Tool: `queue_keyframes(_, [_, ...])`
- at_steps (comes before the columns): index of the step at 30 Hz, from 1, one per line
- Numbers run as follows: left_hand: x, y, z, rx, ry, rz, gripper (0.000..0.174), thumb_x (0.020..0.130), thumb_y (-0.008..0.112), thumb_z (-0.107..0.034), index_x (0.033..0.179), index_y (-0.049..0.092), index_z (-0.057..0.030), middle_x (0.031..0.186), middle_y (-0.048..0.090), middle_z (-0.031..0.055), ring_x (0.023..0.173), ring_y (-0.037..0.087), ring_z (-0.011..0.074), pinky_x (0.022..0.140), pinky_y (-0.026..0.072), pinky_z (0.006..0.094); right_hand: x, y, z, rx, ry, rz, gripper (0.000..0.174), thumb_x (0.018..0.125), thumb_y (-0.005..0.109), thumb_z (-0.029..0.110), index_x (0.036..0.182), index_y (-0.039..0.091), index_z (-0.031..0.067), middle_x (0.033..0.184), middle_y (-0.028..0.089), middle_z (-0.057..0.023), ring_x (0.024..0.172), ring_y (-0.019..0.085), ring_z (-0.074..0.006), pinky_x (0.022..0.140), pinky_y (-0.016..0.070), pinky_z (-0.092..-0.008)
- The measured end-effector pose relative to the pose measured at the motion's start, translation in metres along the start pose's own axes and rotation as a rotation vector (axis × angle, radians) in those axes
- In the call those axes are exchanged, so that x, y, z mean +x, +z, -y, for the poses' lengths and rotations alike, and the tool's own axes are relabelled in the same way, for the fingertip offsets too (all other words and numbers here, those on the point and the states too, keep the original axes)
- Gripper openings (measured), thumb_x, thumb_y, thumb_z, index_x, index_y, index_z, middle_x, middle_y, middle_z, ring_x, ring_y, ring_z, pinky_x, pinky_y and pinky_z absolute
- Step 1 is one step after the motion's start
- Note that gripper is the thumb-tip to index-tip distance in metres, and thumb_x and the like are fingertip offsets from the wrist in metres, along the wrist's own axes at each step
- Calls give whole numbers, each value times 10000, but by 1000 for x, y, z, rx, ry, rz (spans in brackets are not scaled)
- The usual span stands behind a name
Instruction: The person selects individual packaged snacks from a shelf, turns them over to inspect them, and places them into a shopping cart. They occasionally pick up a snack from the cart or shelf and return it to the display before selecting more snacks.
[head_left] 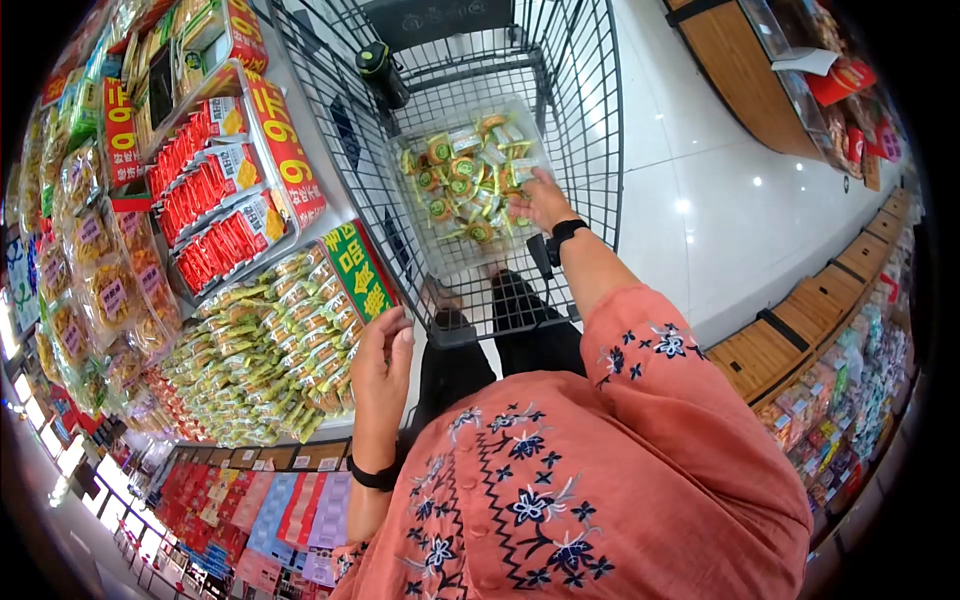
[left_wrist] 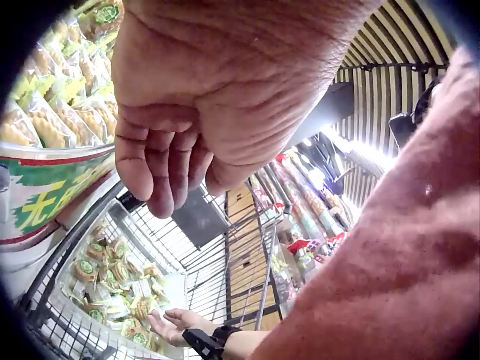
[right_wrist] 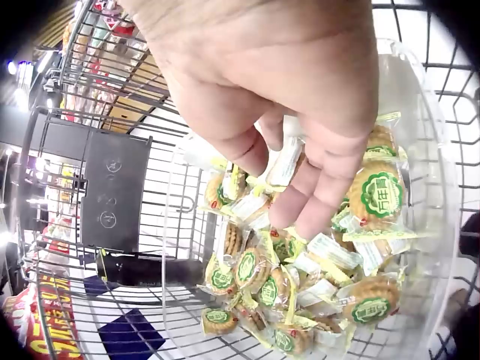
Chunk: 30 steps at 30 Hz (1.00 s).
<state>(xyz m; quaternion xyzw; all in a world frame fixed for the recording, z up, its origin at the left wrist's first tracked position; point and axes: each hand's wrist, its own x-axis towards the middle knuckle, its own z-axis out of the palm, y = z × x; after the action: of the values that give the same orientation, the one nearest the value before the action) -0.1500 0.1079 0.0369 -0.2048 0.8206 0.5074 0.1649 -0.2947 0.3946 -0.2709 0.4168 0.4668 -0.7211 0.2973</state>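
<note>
My right hand (head_left: 545, 203) reaches over a clear plastic bin (right_wrist: 431, 225) inside a shopping cart. Its fingers are relaxed and hang loosely just above the individually wrapped biscuits (right_wrist: 274, 289), overlapping some of them in the right wrist view. The biscuits are round, with green-and-white labels, and lie in a loose heap across the bin. My left hand (head_left: 382, 350) is raised in front of the body, beside the store display, with loosely bent fingers and nothing in it. Close to it are stacked rows of wrapped biscuits (head_left: 270, 345) in yellow-green packaging.
The wire cart (head_left: 612, 130) surrounds the bin, and a black bottle (head_left: 382, 75) stands at its far left corner. Left is a display with red packets (head_left: 215, 190) and price signs (head_left: 285, 150). Wooden shelving (head_left: 790, 325) runs along the right, past the tiled floor (head_left: 690, 150).
</note>
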Motion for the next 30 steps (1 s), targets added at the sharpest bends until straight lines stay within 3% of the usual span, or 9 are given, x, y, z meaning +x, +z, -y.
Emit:
queue_keyframes(10, [2,7,-3,41,-34,24,297,1049,594,-131,1306,599,19,1112,709,110,1007,666,160,879,539,294,7,11,5,39,-27,-13,674,956,553,94,1572,278,98,1151,610,-178,795,692,-253,678,626,-418])
queue_keyframes(16, [4,11,-5,39,-44,44,307,1055,591,-136,1318,589,21,1118,701,105,1015,661,156,886,538,289,-4,23,19,-590,-147,-69,737,923,651,198,1558,298,76,1257,615,-199,766,715,-245,623,608,-361])
queue_keyframes(19, [6,13,-10,86,-21,48,308,1051,597,-135,1317,593,21,1114,704,108,1021,663,160,896,537,298,-14,33,28,-706,-145,-91,831,868,734,277,1546,301,69,1314,616,-214,951,721,-305,770,601,-420])
queue_keyframes(23, [8,19,-10,22,-63,57,303,1044,606,-130,1308,604,20,1118,711,111,1030,667,163,906,535,309,26,23,1,-1101,-319,-211,816,843,763,309,1506,343,85,1333,610,-251,1160,641,-397,984,521,-479])
queue_keyframes(25, [8,22,-11,47,-49,65,300,1042,608,-127,1302,607,21,1120,713,112,1030,670,165,905,535,309,10,34,11,-1319,-295,-288,785,868,745,271,1515,341,85,1361,585,-278,1159,631,-429,996,523,-488])
queue_keyframes(28, [7,23,-14,85,-44,80,297,1040,609,-125,1298,608,23,1113,715,113,1027,674,171,903,535,309,-3,35,20,-1265,-290,-238,659,854,741,287,1379,424,45,1318,617,-272,1274,554,-441,1069,439,-497])
queue_keyframes(30, [6,23,-13,97,-42,84,294,1040,609,-124,1293,609,25,1103,716,111,1021,676,173,900,535,308,-1,31,16,-1240,-311,-279,595,874,708,238,1357,438,20,1280,631,-292,1255,568,-448,1056,447,-512])
